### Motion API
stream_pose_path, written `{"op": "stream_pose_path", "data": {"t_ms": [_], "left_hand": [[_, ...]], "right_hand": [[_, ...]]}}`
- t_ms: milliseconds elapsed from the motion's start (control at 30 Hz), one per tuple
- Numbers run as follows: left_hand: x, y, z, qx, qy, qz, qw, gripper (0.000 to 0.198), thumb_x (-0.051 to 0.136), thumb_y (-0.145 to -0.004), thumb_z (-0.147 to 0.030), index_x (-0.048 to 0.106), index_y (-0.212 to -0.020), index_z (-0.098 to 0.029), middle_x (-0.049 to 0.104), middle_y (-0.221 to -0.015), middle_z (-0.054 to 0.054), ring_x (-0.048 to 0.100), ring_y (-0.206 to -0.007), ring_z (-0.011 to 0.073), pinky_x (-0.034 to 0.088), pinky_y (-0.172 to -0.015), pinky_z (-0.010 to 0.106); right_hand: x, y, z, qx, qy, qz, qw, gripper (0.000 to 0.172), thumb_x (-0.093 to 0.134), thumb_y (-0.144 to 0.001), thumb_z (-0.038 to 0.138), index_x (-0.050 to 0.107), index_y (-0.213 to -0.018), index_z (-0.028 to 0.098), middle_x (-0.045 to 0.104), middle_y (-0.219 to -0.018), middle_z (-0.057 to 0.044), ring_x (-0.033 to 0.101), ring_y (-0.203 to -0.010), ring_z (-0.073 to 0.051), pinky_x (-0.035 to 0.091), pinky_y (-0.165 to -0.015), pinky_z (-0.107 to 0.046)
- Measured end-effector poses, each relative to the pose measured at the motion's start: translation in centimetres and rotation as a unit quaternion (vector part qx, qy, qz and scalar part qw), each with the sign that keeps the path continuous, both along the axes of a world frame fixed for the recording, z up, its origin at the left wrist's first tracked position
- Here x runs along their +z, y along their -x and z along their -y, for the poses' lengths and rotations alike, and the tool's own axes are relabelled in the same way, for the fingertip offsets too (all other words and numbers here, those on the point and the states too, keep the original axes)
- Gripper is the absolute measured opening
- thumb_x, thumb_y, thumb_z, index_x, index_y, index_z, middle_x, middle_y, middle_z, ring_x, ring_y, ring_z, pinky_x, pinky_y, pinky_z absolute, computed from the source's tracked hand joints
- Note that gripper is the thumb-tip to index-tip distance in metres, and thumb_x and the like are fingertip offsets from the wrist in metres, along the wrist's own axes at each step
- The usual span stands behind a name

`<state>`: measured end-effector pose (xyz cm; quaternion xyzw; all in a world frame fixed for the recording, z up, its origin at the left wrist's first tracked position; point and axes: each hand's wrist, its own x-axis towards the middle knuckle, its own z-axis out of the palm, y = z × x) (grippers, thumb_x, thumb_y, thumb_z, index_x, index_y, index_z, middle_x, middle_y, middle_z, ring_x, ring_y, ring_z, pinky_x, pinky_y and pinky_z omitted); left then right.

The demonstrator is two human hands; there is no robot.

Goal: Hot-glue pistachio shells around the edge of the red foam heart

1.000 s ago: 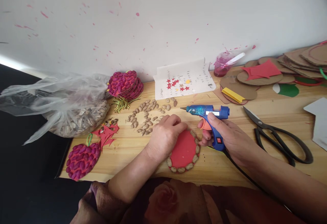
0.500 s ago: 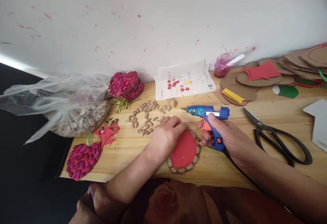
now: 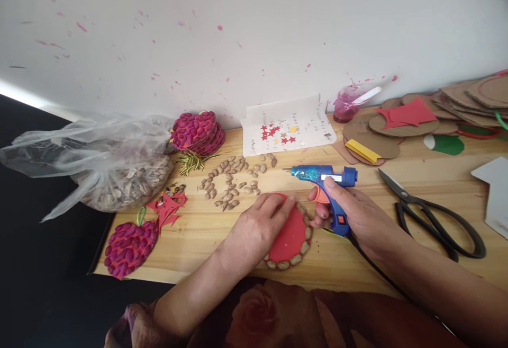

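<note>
A blue hot glue gun (image 3: 325, 176) is in my right hand (image 3: 357, 210), its nozzle pointing left above the table. The index finger lies by the orange trigger. My left hand (image 3: 262, 223) is on a red disc (image 3: 289, 237), its curled fingers at the disc's upper edge and the tips partly hidden. Whether a small piece is under them I cannot see. Peanut shell pieces (image 3: 296, 259) line the disc's right and lower rim. Loose peanut shells (image 3: 228, 194) lie on the table beyond my left hand.
Black scissors (image 3: 432, 210) lie right of the glue gun. At the left stand a plastic bag of shells (image 3: 127, 178) and magenta-covered discs (image 3: 194, 131). Paper with stars (image 3: 288, 125), a cup of magenta paint (image 3: 345, 107) and cardboard discs (image 3: 381, 141) are along the wall.
My left hand has moved down and slightly right, uncovering the disc's upper edge and covering more of its left side. The glue gun stays nearly still in my right hand.
</note>
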<state>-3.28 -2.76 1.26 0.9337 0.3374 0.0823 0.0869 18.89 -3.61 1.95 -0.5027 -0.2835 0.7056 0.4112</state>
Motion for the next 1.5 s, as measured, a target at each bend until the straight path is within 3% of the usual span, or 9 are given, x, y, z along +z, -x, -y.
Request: {"op": "stream_pose_path", "data": {"t_ms": [400,833,1133,1500], "left_hand": [[0.2,-0.9,0.0,0.020,0.014,-0.046,0.999,0.052,0.051,-0.093,-0.010,0.041,-0.144,-0.011,0.058,-0.123,0.015,0.053,-0.117,0.0258,0.053,-0.100,0.038],[-0.2,-1.5,0.0,0.061,-0.015,-0.087,0.994,0.047,0.054,-0.094,-0.016,0.048,-0.141,-0.016,0.057,-0.116,0.011,0.052,-0.109,0.0273,0.056,-0.076,0.032],[0.9,-2.5,0.5,0.096,0.018,-0.133,0.986,0.047,0.049,-0.097,-0.020,0.046,-0.143,-0.015,0.056,-0.116,0.013,0.050,-0.109,0.0286,0.055,-0.074,0.032],[1.2,-3.2,0.7,0.128,0.032,-0.129,0.983,0.043,0.049,-0.097,-0.017,0.048,-0.140,-0.018,0.052,-0.120,0.012,0.052,-0.113,0.0281,0.056,-0.071,0.030]], "right_hand": [[0.1,0.0,0.0,-0.007,0.006,0.017,1.000,0.043,0.062,-0.085,0.065,0.066,-0.083,0.022,0.057,-0.060,0.003,0.059,-0.058,-0.015,0.051,-0.067,-0.032],[0.3,-0.3,-0.3,-0.037,0.014,0.010,0.999,0.042,0.067,-0.082,0.064,0.067,-0.082,0.022,0.056,-0.059,0.002,0.059,-0.057,-0.014,0.053,-0.063,-0.029],[-0.5,-0.7,-0.8,-0.078,0.003,0.008,0.997,0.040,0.069,-0.080,0.062,0.068,-0.089,0.023,0.056,-0.057,0.003,0.061,-0.059,-0.016,0.056,-0.058,-0.028],[-0.6,-0.8,-1.1,-0.070,-0.022,0.002,0.997,0.040,0.065,-0.084,0.063,0.067,-0.081,0.022,0.057,-0.056,0.002,0.059,-0.053,-0.013,0.055,-0.056,-0.025]]}}
